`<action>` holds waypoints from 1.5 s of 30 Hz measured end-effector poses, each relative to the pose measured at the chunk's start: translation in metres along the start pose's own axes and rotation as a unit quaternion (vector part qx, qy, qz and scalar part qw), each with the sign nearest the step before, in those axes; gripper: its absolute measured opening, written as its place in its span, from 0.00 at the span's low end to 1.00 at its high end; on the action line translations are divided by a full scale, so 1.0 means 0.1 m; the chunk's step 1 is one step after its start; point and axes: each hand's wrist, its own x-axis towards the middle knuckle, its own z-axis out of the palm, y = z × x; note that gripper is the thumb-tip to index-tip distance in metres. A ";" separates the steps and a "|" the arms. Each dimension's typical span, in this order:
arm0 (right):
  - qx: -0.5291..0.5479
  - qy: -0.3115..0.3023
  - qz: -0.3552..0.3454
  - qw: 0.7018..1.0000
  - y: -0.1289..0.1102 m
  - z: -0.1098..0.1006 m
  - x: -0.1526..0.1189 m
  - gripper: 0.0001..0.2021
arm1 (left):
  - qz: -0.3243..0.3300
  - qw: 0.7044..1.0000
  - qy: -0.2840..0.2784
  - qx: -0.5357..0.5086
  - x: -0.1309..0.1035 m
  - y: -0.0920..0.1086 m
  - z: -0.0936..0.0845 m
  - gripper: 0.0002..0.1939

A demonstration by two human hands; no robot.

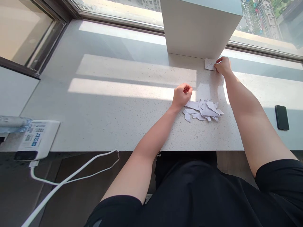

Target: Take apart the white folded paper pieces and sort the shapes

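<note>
My right hand (223, 65) reaches to the foot of the white block by the window. Its thumb and fingers pinch the right edge of a small folded paper square (209, 64) with crease lines, which lies on the counter. Closer to me, my left hand (181, 95) hovers or rests at the upper left of a loose heap of folded white paper pieces (205, 110). The left fingers are curled in toward the thumb, and nothing shows between them. Several strips in the heap overlap, so some are partly hidden.
A tall white block (201, 30) stands against the window. A black phone (281, 117) lies at the right. At the left edge is a white power bank (39, 138) with a white cable (78, 171) hanging past the speckled counter (106, 126).
</note>
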 end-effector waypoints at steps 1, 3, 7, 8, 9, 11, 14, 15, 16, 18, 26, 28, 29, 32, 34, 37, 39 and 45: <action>-0.005 0.007 0.027 1.000 0.04 0.02 0.04 0.13 | 0.000 1.000 -0.001 0.000 0.00 0.00 0.00 0.11; -0.030 0.022 0.087 0.996 0.09 0.06 0.12 0.16 | -0.002 1.000 -0.002 -0.003 0.00 0.00 0.00 0.11; -0.030 0.051 0.106 0.993 0.10 0.04 0.11 0.19 | 0.000 1.000 0.002 -0.011 0.01 -0.01 0.01 0.12; -0.018 0.057 0.103 0.993 0.09 0.01 0.05 0.18 | 0.001 1.000 0.003 -0.011 0.01 -0.02 0.02 0.12; -0.003 0.060 0.092 0.994 0.08 -0.03 -0.04 0.16 | 0.003 1.000 0.003 -0.010 0.01 -0.02 0.02 0.12; 0.027 0.049 0.052 0.997 0.05 -0.13 -0.31 0.12 | 0.004 1.000 0.002 -0.006 0.02 -0.03 0.02 0.13; 0.065 -0.018 -0.006 0.998 -0.04 -0.34 -0.96 0.11 | 0.003 1.000 0.001 0.000 0.03 -0.05 0.02 0.13; 0.069 -0.037 -0.013 0.997 -0.09 -0.41 -1.22 0.11 | 0.003 1.000 0.000 0.001 0.03 -0.05 0.02 0.13; 0.068 -0.046 -0.018 0.996 -0.14 -0.49 -1.50 0.12 | 0.002 1.000 0.000 0.003 0.04 -0.06 0.03 0.13; 0.057 -0.055 -0.017 0.997 -0.24 -0.62 -2.07 0.12 | -0.001 1.000 -0.001 0.004 0.05 -0.08 0.03 0.12; -0.002 -0.121 -0.006 0.993 -0.46 -0.61 -3.33 0.28 | 0.014 1.000 0.002 -0.010 0.12 -0.18 0.03 0.08; -0.006 -0.148 0.003 0.989 -0.49 -0.55 -3.32 0.26 | 0.019 1.000 -0.007 -0.012 0.14 -0.18 0.02 0.07; -0.004 -0.161 0.008 0.987 -0.51 -0.53 -3.29 0.25 | 0.020 1.000 -0.014 -0.014 0.14 -0.17 0.01 0.07; 0.025 -0.193 0.025 0.981 -0.57 -0.55 -3.16 0.24 | 0.020 0.999 -0.032 -0.029 0.13 -0.16 -0.03 0.06; 0.050 -0.198 0.032 0.978 -0.60 -0.60 -3.07 0.25 | 0.010 0.998 -0.040 -0.054 0.14 -0.16 -0.04 0.05; 0.081 -0.179 0.034 0.980 -0.58 -0.63 -2.91 0.27 | -0.025 0.993 -0.046 -0.106 0.15 -0.18 -0.06 0.08; 0.122 -0.154 0.034 0.980 -0.56 -0.56 -2.76 0.29 | -0.042 0.989 -0.041 -0.137 0.16 -0.19 -0.08 0.16; 0.244 -0.119 0.062 0.960 -0.67 0.07 -2.21 0.33 | -0.033 0.984 -0.075 -0.160 0.17 -0.18 -0.13 0.37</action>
